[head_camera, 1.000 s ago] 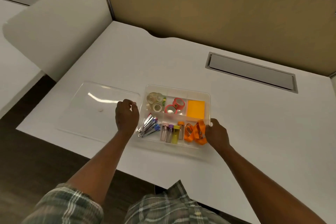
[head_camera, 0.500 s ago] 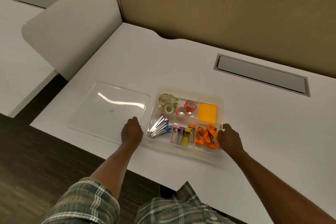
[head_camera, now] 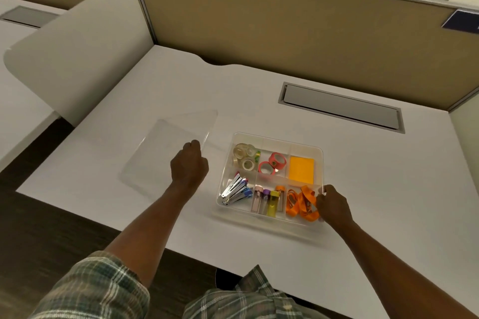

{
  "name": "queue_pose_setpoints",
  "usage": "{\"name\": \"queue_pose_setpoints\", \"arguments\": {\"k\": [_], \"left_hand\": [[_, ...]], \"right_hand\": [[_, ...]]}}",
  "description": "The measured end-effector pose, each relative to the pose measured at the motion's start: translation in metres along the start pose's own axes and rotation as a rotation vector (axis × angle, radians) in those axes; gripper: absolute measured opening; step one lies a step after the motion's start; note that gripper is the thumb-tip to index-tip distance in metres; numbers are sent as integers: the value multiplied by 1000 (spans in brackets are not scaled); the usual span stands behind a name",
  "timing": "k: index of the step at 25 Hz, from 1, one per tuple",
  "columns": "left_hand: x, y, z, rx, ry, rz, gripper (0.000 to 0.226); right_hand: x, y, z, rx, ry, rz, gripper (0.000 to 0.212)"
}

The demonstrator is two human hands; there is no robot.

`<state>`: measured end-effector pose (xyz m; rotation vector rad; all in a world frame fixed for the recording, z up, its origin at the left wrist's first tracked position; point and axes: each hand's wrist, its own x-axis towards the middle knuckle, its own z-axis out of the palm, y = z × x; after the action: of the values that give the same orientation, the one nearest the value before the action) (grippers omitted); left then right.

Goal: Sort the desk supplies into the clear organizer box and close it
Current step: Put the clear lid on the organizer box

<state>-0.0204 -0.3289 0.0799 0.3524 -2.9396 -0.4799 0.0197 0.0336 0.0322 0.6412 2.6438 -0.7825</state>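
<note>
The left hand (head_camera: 190,163), in the middle of the frame, is closed with curled fingers on the near right edge of the clear lid (head_camera: 160,153). The lid lies to the left of the box, and its right side seems lifted from the desk (head_camera: 259,96), though the clear plastic makes this hard to judge. The right hand (head_camera: 333,204), at lower right, grasps the near right corner of the organizer box (head_camera: 277,139) and steadies it.

Inside the box, tape rolls (head_camera: 245,155), an orange pad (head_camera: 301,169), staplers (head_camera: 237,190) and orange straps (head_camera: 300,202) sit in separate compartments. The sorting looks finished, so the step in hand is probably the closing. The next move calls for carrying the lid to the right over the box, matching its corners to the rim, and pressing it down evenly.
</note>
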Motion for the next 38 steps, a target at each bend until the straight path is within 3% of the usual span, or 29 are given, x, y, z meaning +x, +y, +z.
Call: {"name": "queue_pose_setpoints", "arguments": {"k": [6, 9, 13, 17, 20, 22, 25, 27, 32, 38], "left_hand": [[-1, 89, -36, -97, 287, 241, 10], [-4, 125, -58, -259, 424, 356, 14], [-7, 164, -79, -548, 473, 386, 23], [-11, 187, -85, -911, 356, 285, 25], [-13, 183, -76, -1088, 122, 183, 28], [-13, 175, -63, -1148, -21, 137, 31], [-20, 160, -35, -1134, -124, 55, 30], [-26, 147, -9, -1019, -128, -23, 27], [-45, 118, 45, -600, -83, -104, 30], [-53, 108, 69, -415, -156, -130, 33]], "right_hand": [[3, 41, -30, 89, -3, 44, 19], [5, 52, -46, 101, -19, 47, 37], [9, 42, -77, 149, 120, -106, 55], [14, 21, -113, 491, 182, -131, 63], [21, 19, -131, 698, 155, -77, 73], [21, 21, -139, 784, 100, -74, 61], [16, 22, -139, 847, 25, -76, 34], [14, 27, -127, 835, 72, -38, 26], [7, 50, -75, 560, 202, -17, 22], [5, 68, -41, 246, 288, -21, 26]]}}
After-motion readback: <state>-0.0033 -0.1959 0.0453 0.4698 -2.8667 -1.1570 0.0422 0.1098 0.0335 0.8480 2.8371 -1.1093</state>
